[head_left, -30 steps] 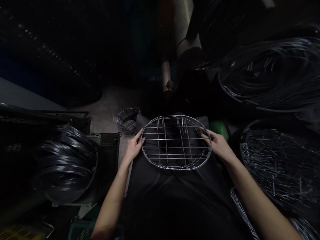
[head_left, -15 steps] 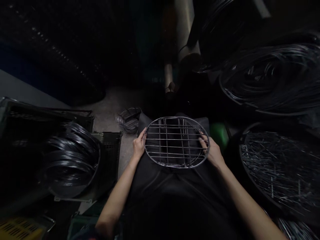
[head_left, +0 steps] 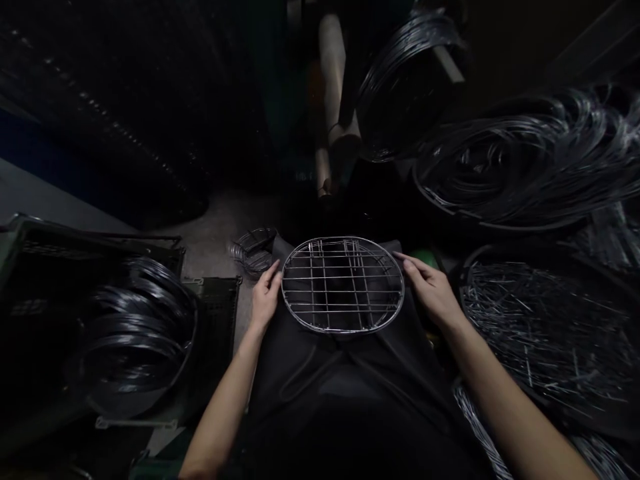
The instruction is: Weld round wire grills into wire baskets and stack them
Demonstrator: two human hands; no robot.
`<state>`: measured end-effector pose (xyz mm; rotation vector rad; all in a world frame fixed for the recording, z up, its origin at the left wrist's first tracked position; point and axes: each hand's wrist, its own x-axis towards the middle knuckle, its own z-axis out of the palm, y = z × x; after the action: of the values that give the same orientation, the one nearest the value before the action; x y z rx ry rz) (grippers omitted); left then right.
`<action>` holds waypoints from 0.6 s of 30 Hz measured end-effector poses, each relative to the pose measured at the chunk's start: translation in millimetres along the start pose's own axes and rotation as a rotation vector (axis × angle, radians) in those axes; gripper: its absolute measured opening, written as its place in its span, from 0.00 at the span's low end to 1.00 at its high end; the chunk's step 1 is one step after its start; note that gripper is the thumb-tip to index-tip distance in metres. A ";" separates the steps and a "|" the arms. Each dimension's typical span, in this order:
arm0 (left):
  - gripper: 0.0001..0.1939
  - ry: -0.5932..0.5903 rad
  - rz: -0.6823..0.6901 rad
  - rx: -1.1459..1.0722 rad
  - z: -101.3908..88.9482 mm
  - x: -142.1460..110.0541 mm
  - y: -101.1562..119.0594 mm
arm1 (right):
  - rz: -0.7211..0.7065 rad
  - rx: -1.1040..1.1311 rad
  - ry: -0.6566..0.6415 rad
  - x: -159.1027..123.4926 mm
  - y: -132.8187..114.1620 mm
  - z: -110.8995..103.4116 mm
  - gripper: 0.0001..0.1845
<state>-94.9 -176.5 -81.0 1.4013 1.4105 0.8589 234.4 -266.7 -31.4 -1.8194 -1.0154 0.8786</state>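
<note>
An oval wire rack (head_left: pixel 340 277) with crossing bars is level over my dark-clad lap (head_left: pixel 330 373). My left hand (head_left: pixel 265 295) is at its left rim, thumb and forefinger close together at the wire. At the upper right rim, my right hand (head_left: pixel 433 290) has its thumb on the near side and forefinger reaching past the wire, in a light pinch. More wire shows beneath the bars, too dark to tell whether it belongs to the same piece. Beyond my left hand, a small curved wire piece (head_left: pixel 254 250) lies on the floor.
A dark crate (head_left: pixel 210 313) and a tub of coiled wire rings (head_left: pixel 143 333) stand at the left. On the right are a round tub of short wire pieces (head_left: pixel 545 327) and a large basin of wire hoops (head_left: pixel 500 160). Pale cylindrical machine parts (head_left: pixel 334 73) are ahead.
My right hand has shifted outward, its fingers no longer behind the bars but at the rim. The rack appears slightly further left as the view has turned.
</note>
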 end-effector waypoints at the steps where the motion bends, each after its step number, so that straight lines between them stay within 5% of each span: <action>1: 0.27 -0.046 -0.009 -0.022 -1.6 0.4 3.5 | 0.008 0.025 -0.020 -0.5 -7.5 0.4 0.24; 9: 0.28 -0.238 -0.027 -0.091 -10.2 12.6 18.8 | 0.263 0.313 -0.028 4.7 11.0 15.1 0.32; 14: 0.30 -0.328 0.010 0.018 -12.2 20.8 16.3 | 0.153 0.190 -0.057 9.9 11.6 15.4 0.27; 18: 0.25 -0.238 0.089 0.216 -8.3 21.6 15.7 | 0.069 0.107 -0.135 11.6 12.5 7.8 0.25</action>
<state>-95.4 -152.5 -66.6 1.6809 1.2933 0.5842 236.3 -257.6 -47.6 -1.7323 -0.9735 1.0897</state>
